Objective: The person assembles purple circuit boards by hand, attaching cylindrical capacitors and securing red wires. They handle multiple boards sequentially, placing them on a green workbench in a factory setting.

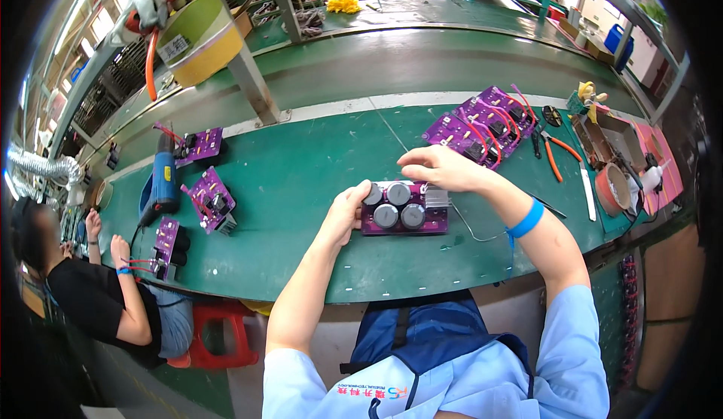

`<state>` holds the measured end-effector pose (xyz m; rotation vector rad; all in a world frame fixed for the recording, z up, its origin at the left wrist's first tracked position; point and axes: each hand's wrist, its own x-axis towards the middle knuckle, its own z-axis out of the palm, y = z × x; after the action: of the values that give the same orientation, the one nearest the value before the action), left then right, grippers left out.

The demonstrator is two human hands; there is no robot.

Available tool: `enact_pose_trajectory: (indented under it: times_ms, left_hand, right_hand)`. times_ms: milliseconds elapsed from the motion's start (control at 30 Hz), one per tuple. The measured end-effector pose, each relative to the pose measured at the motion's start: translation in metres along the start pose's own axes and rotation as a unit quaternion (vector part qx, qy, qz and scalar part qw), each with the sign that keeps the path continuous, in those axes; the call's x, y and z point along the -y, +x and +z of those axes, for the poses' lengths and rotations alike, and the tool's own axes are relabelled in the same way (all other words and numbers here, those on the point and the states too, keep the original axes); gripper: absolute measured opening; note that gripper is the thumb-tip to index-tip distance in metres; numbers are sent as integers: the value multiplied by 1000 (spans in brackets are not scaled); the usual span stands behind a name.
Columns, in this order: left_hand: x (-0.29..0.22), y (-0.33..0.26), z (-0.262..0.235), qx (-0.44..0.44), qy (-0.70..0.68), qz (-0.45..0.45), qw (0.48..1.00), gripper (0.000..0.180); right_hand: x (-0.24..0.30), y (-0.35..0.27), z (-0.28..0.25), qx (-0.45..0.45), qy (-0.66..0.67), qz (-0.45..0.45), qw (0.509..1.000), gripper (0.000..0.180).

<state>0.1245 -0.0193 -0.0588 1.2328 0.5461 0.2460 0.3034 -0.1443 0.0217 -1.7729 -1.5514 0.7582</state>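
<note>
In left hand (347,212): purple board (401,229), gripped at its left edge, capacitors (413,216) just right of the fingers.
Right hand (450,169): fingers bent near the heatsink (437,197); can't tell if holding anything.
Thin wire (472,233) below right fingers: could snag the forearm (546,240), skewing the board.

Purple circuit board (404,208) on bench (286,193); four grey-topped capacitors (385,215), silver heatsink (436,197). Left end in left fingers (360,193); heatsink near right fingers (416,160).
</note>
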Motion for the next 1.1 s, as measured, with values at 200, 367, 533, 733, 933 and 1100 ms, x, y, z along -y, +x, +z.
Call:
enact_pose_trajectory:
  times_ms: [200,367,533,733,933,1100]
  left_hand:
    - [-10,-5,11,-21,-67,-40,997,48]
    - [-5,-2,5,-17,-55,-49,997,55]
    - [-4,-1,4,-18,-44,-50,998,56]
    - [-1,2,0,-20,-54,-51,997,55]
    - [-1,3,-2,-19,-54,-49,997,52]
    - [-2,-3,-1,1,-32,-31,999,48]
  right_hand:
    - [16,-25,-1,-145,-142,-206,957,23]
    - [10,-41,-10,-232,-84,-187,951,14]
    - [-6,-60,-15,-316,11,-138,939,13]
    - [-33,-73,-4,-418,182,-118,882,13]
    - [-60,-71,10,-423,210,-123,873,13]
    - [-62,-75,12,-402,195,-108,888,12]
